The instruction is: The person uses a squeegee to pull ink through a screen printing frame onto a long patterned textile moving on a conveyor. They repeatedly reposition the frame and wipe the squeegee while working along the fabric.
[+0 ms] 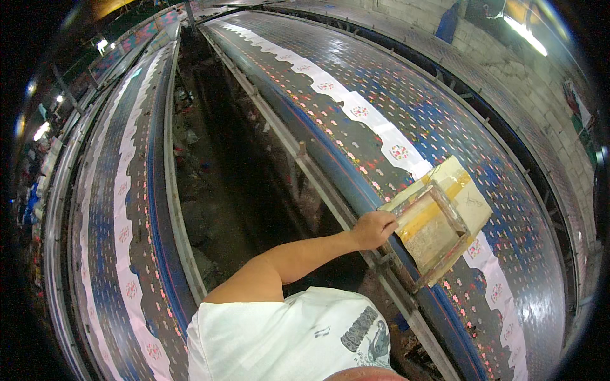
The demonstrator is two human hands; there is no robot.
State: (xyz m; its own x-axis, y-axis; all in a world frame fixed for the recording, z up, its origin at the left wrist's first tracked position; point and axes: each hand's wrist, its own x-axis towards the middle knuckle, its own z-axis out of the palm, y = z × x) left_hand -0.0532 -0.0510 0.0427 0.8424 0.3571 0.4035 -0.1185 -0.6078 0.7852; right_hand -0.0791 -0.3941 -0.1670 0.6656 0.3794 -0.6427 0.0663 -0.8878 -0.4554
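My left hand [377,228], fingers closed, grips the near edge of a wooden printing frame [454,214] with yellow tape and a cream sheet at its far side. The frame rests over a long strip of white scalloped pieces [387,130] printed with small round red and multicoloured motifs. The strip runs along the long table [516,209] on the right, whose dark surface is speckled with pink and pale prints. My right hand is not in view.
A second long table [102,204] with similar white strips stands on the left. A dark aisle [222,171] lies between the tables, bordered by metal rails [326,199]. A block wall [565,127] with a lit tube lamp [524,35] runs along the right.
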